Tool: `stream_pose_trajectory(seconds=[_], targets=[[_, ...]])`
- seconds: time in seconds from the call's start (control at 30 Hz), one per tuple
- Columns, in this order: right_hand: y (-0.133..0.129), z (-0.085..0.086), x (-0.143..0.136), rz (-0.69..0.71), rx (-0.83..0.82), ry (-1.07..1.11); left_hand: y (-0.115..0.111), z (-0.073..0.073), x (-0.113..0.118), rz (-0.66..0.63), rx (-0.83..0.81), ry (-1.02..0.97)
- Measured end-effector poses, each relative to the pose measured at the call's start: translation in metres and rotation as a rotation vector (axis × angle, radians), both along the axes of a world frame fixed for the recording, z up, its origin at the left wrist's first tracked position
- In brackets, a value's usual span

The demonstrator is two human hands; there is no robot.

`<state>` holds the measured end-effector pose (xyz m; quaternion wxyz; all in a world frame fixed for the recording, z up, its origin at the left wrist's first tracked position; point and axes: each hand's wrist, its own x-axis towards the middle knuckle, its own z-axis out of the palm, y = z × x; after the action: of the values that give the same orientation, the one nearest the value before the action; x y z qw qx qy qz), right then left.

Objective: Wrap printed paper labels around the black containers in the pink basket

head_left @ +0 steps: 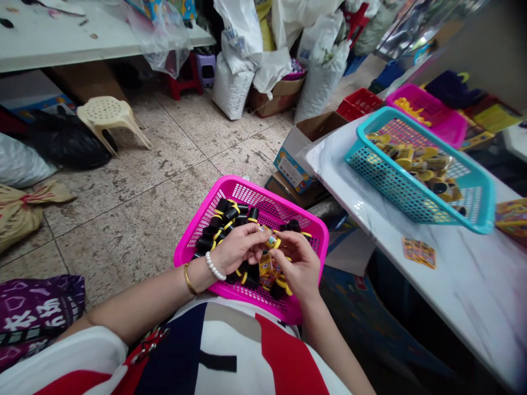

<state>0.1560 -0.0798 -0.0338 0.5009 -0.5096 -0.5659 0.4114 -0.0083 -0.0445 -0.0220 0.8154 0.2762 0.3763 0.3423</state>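
Note:
A pink basket (251, 189) rests on the lap, holding several black cylinders (216, 222) with yellow rims. Above it my left hand (242, 244), with a pearl bracelet at the wrist, pinches one side of a small yellow-rimmed piece with a printed label (272, 239). The fingers of my right hand (300, 260) close on the other side of that piece. Orange printed stickers (268, 270) show just below the piece, by the right fingers; whether that hand holds them is unclear.
On the marble-patterned table (465, 280) at the right stand a teal basket (395, 192) of yellow-rimmed pieces and a small pile of stickers (419, 252). Cardboard boxes (294, 164) stand beside it. A cream stool (107, 114) and white sacks (233, 82) are on the floor.

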Motion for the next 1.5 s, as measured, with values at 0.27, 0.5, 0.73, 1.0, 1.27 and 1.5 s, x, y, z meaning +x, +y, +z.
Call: stream_pose_trajectory(seconds=[0.27,0.5,0.73,1.0,1.27,1.5], targets=[[0.006,0.003,-0.013,-0.173,-0.320,0.204,0.004,-0.007,-0.003,0.044,0.224,0.071],[0.005,0.001,-0.009,-0.073,0.003,-0.021,0.013,-0.001,-0.016,-0.116,0.222,0.169],[0.013,-0.004,-0.023,-0.118,-0.437,0.337,0.011,-0.008,-0.012,-0.018,0.605,0.360],[0.024,-0.006,-0.007,0.133,-0.512,0.391,0.017,-0.013,-0.018,-0.062,0.269,0.224],[0.019,-0.002,-0.011,0.058,-0.061,-0.054,0.017,-0.008,-0.013,-0.024,0.100,0.153],[0.014,-0.003,-0.004,0.063,-0.102,-0.191,0.007,-0.004,-0.015,-0.112,0.146,0.217]])
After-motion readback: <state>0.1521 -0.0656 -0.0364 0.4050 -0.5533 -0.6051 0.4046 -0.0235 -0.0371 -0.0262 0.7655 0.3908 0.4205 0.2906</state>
